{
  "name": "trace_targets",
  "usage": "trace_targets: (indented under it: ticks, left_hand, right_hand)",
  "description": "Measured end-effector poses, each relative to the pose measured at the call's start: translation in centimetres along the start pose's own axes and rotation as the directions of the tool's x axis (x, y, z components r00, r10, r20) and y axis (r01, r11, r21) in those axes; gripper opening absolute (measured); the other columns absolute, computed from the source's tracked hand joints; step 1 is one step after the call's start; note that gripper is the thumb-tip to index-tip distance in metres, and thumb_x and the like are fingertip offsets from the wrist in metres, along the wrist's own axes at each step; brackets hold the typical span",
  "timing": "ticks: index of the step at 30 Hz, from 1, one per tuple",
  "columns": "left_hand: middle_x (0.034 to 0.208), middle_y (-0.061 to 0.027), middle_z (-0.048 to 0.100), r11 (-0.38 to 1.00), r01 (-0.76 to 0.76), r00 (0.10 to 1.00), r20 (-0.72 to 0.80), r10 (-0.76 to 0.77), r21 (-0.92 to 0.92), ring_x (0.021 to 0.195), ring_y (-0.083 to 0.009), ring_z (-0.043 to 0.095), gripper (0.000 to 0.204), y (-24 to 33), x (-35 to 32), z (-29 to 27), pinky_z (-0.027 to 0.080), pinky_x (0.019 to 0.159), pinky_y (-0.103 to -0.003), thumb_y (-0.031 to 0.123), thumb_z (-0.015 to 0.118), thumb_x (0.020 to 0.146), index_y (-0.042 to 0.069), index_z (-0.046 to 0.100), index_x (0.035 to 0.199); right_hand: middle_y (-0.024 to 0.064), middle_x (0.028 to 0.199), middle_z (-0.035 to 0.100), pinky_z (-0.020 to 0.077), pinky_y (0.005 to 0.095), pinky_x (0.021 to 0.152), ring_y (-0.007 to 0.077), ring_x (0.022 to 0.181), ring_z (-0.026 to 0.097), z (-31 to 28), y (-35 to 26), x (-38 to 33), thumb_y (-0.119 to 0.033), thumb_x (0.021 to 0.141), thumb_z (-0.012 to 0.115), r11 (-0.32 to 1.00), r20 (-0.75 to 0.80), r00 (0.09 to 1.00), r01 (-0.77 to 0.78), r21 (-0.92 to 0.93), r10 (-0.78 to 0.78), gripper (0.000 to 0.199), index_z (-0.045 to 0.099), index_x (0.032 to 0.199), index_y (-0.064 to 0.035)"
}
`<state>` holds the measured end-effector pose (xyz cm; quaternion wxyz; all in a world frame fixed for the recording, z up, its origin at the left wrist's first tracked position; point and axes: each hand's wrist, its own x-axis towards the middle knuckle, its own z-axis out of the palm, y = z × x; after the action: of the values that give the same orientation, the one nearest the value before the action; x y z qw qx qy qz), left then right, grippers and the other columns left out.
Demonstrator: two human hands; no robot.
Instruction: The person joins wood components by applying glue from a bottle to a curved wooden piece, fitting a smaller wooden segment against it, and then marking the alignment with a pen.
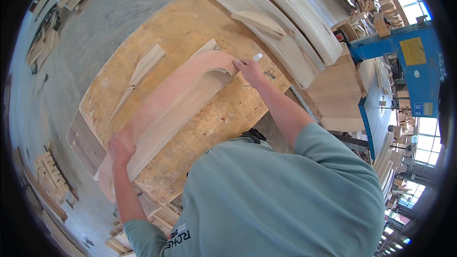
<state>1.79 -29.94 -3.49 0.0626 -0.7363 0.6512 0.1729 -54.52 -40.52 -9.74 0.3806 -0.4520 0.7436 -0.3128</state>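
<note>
A long curved reddish template (176, 85) lies on top of a pale wooden board (183, 109) on the chipboard worktable (223, 114). My left hand (120, 147) presses flat on the template's near end. At the far curved end, my right hand (250, 69) holds a white marker (257, 57) against the template's edge. A pale offcut strip (143, 69) lies beside the template on the left.
Stacked curved wooden boards (281, 14) lie along the table's far side. A blue band saw (409, 71) stands at the right with a wooden block (333, 90) in front. Piles of wooden parts (50, 181) sit on the concrete floor (90, 33) at left.
</note>
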Motion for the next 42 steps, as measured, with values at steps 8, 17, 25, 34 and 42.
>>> trace_targets:
  ticks: [8, 17, 25, 34, 42]
  left_hand:
    - [0.136, -0.0179, 0.054, 0.997, 0.006, 0.993, 0.12, -0.015, 0.071, 0.134, -0.0357, 0.047, 0.094, -0.5, 1.0, -0.4, 0.032, 0.115, -0.049, 0.024, 0.091, 0.059, 0.007, 0.043, 0.138]
    - [0.137, -0.0163, 0.053, 0.987, 0.033, 0.987, 0.149, -0.058, 0.16, 0.134, -0.0347, 0.046, 0.094, 1.5, 0.8, -0.7, 0.029, 0.116, -0.053, 0.026, 0.09, 0.06, 0.006, 0.042, 0.138]
    - [0.139, -0.0161, 0.055, 0.985, 0.004, 0.994, 0.106, -0.022, 0.172, 0.135, -0.0323, 0.047, 0.097, 2.9, 1.0, -0.6, 0.028, 0.117, -0.053, 0.022, 0.088, 0.06, 0.008, 0.04, 0.143]
    - [0.14, -0.0159, 0.053, 0.942, 0.14, 0.965, 0.171, -0.199, 0.304, 0.14, -0.0355, 0.04, 0.103, 4.7, 1.6, -0.9, 0.026, 0.118, -0.052, 0.02, 0.091, 0.058, 0.01, 0.038, 0.145]
    - [0.139, -0.0162, 0.052, 0.943, 0.124, 0.981, 0.106, -0.164, 0.308, 0.139, -0.0367, 0.04, 0.099, 9.3, 3.0, 0.0, 0.025, 0.119, -0.052, 0.018, 0.091, 0.059, 0.009, 0.039, 0.143]
  right_hand:
    - [0.0058, 0.081, 0.068, 0.051, 0.0318, 0.067, 0.0152, 0.073, 0.061, 0.4, 1.4, 0.7, -0.037, 0.098, 0.064, 0.954, 0.108, 0.989, -0.124, 0.273, 0.097, 0.04, 0.075, 0.101, 0.0015]
    - [0.007, 0.091, 0.07, 0.0547, 0.0312, 0.075, 0.0161, 0.078, 0.063, -1.3, 2.8, -1.4, -0.034, 0.096, 0.066, 0.913, 0.019, 0.995, -0.1, 0.396, 0.1, 0.043, 0.07, 0.116, 0.0039]
    - [0.0156, 0.12, 0.068, 0.0545, 0.0385, 0.093, 0.0272, 0.106, 0.068, -6.7, 7.1, -1.1, -0.023, 0.082, 0.08, 0.996, -0.167, 0.986, 0.003, -0.092, -0.018, 0.055, 0.061, 0.129, -0.0009]
    - [0.0136, 0.108, 0.07, 0.0519, 0.0396, 0.093, 0.0302, 0.105, 0.065, -9.3, 6.9, 5.8, -0.019, 0.082, 0.077, 0.968, 0.281, 0.938, 0.234, -0.086, -0.202, 0.041, 0.068, 0.121, -0.0074]
    - [0.0137, 0.102, 0.07, 0.0527, 0.0415, 0.084, 0.0334, 0.097, 0.065, -6.7, 2.2, 11.2, -0.014, 0.088, 0.071, 0.933, 0.284, 0.901, 0.356, -0.048, -0.329, 0.02, 0.07, 0.107, -0.0078]
